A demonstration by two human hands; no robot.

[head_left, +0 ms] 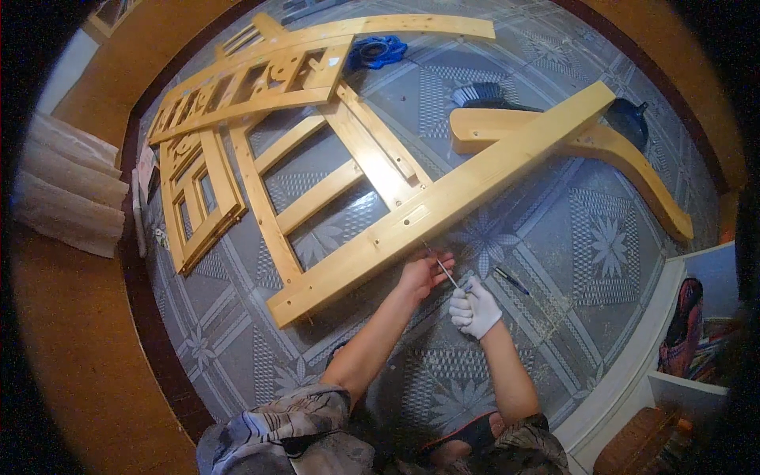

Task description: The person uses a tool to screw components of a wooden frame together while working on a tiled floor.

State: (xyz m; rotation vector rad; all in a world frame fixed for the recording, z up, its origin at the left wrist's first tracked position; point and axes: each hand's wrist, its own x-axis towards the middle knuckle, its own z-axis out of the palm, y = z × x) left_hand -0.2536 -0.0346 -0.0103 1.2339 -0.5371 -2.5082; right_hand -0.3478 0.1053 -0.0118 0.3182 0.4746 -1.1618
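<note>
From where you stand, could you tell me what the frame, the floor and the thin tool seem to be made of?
Frame: light wood, likely varnished pine; grain and amber sheen show.
Floor: glossy patterned tile or vinyl; it reflects light.
Tool in the gloved right hand: probably metal; thin and grey.

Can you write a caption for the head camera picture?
Gloved right hand and bare left hand hold a thin tool against a wooden frame.

Grey patterned floor tiles (602, 237); a blue flower-shaped object (377, 51) at the far edge; a curved wooden piece (633, 170) lying right; a dark brush (480, 95); a pen (511, 281) nearby.
</note>
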